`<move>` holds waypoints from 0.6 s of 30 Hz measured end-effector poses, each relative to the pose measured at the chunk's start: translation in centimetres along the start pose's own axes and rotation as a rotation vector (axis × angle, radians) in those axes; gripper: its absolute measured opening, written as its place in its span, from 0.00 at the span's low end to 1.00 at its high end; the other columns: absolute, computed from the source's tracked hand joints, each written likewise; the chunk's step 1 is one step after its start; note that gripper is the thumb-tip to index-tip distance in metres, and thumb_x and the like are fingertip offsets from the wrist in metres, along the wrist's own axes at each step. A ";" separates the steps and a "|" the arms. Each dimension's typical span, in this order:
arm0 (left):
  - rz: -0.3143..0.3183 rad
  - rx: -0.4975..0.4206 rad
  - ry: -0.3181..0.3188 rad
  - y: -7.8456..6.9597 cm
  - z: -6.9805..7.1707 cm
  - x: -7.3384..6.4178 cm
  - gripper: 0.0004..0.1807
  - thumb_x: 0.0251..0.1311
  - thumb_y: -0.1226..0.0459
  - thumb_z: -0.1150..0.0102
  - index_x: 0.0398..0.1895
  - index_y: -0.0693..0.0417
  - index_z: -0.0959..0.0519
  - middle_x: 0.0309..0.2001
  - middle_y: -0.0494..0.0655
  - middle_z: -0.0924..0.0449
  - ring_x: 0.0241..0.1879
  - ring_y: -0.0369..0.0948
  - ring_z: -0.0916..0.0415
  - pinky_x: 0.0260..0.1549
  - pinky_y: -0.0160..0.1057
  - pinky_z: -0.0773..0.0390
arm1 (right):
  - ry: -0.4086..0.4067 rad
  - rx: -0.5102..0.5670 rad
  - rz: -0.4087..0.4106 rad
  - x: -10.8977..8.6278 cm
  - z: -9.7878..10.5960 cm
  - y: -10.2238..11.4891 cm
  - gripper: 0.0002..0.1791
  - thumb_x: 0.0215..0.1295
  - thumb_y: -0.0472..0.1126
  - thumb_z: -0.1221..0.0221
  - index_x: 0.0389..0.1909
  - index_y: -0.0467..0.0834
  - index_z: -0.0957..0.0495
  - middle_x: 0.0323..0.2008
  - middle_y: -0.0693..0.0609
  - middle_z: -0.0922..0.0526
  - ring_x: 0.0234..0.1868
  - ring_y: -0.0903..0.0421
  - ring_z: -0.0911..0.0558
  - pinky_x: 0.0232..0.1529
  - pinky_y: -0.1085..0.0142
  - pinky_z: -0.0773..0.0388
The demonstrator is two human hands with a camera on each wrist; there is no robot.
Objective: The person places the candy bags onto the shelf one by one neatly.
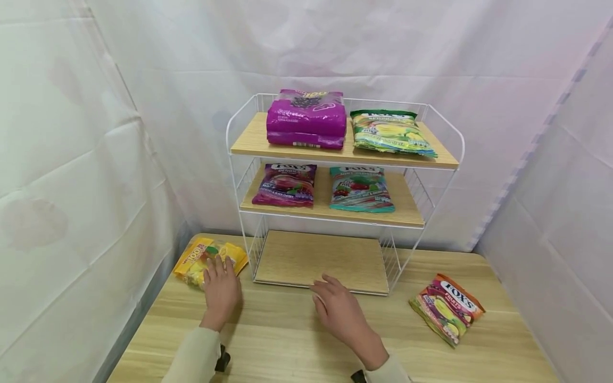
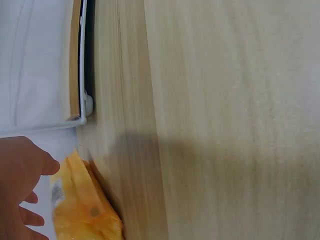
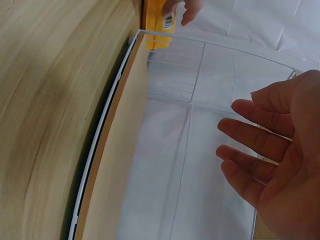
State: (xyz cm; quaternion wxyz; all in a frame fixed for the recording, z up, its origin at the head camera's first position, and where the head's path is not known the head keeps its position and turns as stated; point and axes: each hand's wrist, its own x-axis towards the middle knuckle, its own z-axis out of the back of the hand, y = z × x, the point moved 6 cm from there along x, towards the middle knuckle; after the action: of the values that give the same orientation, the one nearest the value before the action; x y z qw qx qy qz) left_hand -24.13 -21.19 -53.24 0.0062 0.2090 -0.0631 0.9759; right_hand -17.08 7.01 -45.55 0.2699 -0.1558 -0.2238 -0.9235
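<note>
At the table's left, my left hand reaches over a yellow candy bag with its fingers spread. In the left wrist view, thumb and fingers stand close to the yellow bag, and I cannot tell whether they touch it. My right hand hovers before the front edge of the bottom shelf, its fingers loosely bent and holding nothing. The right wrist view shows that palm bare, with the bottom shelf's board beside it.
A white wire rack carries a purple bag and green bags on top. Its middle tier bears a berry candy bag and a teal candy bag. An orange-topped fruit candy bag lies right on the wooden table.
</note>
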 end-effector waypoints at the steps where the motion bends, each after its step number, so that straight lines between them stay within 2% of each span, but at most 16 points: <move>1: 0.008 0.007 0.027 0.2 -0.2 0.0 0.36 0.55 0.63 0.34 0.62 0.75 0.35 0.61 0.78 0.39 0.61 0.72 0.43 0.57 0.67 0.39 | 0.003 0.003 0.005 0.0 -0.1 0.1 0.13 0.66 0.41 0.42 0.49 0.43 0.18 0.49 0.47 0.18 0.59 0.46 0.26 0.51 0.50 0.22; 3: 0.014 0.026 0.070 0.5 -0.7 -0.1 0.36 0.56 0.62 0.35 0.63 0.75 0.36 0.62 0.78 0.39 0.61 0.72 0.43 0.58 0.67 0.40 | 0.009 0.021 0.022 0.2 -0.3 0.3 0.13 0.66 0.40 0.41 0.49 0.42 0.18 0.49 0.48 0.18 0.58 0.46 0.25 0.49 0.51 0.21; 6: 0.010 0.039 0.076 0.8 -1.0 -0.5 0.31 0.59 0.64 0.39 0.62 0.74 0.34 0.61 0.78 0.38 0.60 0.72 0.42 0.58 0.66 0.39 | 0.030 0.057 0.047 0.4 -0.8 0.7 0.12 0.66 0.39 0.41 0.49 0.42 0.19 0.49 0.48 0.17 0.58 0.46 0.24 0.49 0.51 0.21; 12: -0.052 0.024 -0.045 0.8 -0.6 -2.0 0.20 0.61 0.73 0.50 0.57 0.73 0.29 0.58 0.75 0.33 0.58 0.71 0.38 0.57 0.65 0.36 | 0.076 0.101 0.018 1.0 -2.7 1.7 0.14 0.68 0.40 0.43 0.51 0.40 0.20 0.51 0.45 0.19 0.60 0.45 0.27 0.54 0.51 0.24; 16: -0.072 -0.021 -0.111 0.6 -0.3 -3.2 0.21 0.57 0.73 0.44 0.55 0.72 0.27 0.57 0.75 0.32 0.58 0.71 0.37 0.56 0.65 0.35 | 0.116 0.156 -0.005 1.6 -4.4 2.9 0.17 0.68 0.40 0.44 0.55 0.38 0.23 0.59 0.43 0.25 0.63 0.45 0.30 0.57 0.52 0.26; 18: -0.071 -0.052 -0.117 0.3 -0.4 -3.7 0.23 0.53 0.72 0.38 0.54 0.71 0.26 0.57 0.74 0.31 0.58 0.71 0.37 0.55 0.66 0.35 | 0.140 0.183 -0.014 1.9 -5.3 3.4 0.19 0.68 0.40 0.44 0.57 0.38 0.25 0.62 0.43 0.28 0.63 0.46 0.30 0.57 0.52 0.27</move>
State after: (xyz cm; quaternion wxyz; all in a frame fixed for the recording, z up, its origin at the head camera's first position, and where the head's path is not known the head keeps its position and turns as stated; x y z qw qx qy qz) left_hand -20.90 -21.40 -55.16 0.0426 0.2674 -0.0811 0.9592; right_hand -17.59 1.00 -48.20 0.2913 -0.0640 -0.2886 -0.9098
